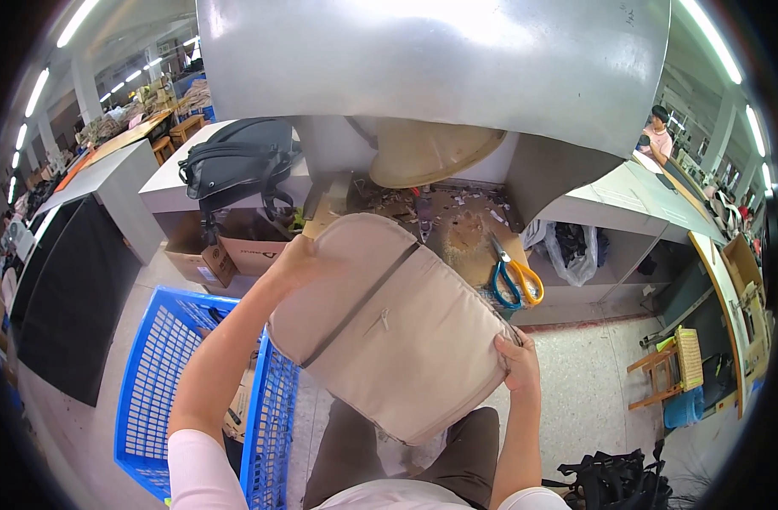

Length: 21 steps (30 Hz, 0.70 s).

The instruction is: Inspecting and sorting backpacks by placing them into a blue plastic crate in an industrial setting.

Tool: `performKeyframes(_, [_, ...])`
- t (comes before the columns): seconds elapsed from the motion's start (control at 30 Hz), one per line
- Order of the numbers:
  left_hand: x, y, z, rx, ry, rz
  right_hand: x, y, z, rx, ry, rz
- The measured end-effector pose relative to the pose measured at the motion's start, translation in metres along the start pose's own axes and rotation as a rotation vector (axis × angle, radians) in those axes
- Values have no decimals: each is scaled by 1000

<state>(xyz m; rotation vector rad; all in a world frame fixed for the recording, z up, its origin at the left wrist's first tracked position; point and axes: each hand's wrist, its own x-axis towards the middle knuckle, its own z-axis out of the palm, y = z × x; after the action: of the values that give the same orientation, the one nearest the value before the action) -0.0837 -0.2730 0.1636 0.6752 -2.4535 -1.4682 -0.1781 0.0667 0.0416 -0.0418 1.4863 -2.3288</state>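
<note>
A beige fabric panel [414,340], rounded at its corners and crossed by a dark strap, is held tilted in front of me above my lap. It looks like part of a bag. My left hand [304,268] lies on its upper left side, slightly smeared by motion, with its fingers hard to make out. At the lower right edge my right hand [518,361] pinches the panel's rim between thumb and fingers. Just beyond the panel, scissors [514,279] with one teal and one orange handle rest on the littered work surface [465,242].
A grey metal hood [431,59] overhangs the work surface. To the left, a blue plastic basket [274,416] stands on the floor, and a dark backpack [240,157] lies on a white table. Black straps [614,480] are heaped at lower right. A wooden stool [673,365] stands farther right.
</note>
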Motion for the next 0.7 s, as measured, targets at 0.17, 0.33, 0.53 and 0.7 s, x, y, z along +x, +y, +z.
performKeyframes(0.17, [10,-15,5,-47,-55,51,-4,-1,-7,20,-12,-2])
performKeyframes(0.33, [-24,-12,6,572,305,302,-18,-16,5,-107,-130,-27])
performKeyframes(0.53, [-108,46,15,564,-213,648,-34,-60,160,-687,-1062,-738])
performKeyframes(0.7, [-139,-22,-66,-112,-39,-2,-40,-26,217,-685,-497,-1287])
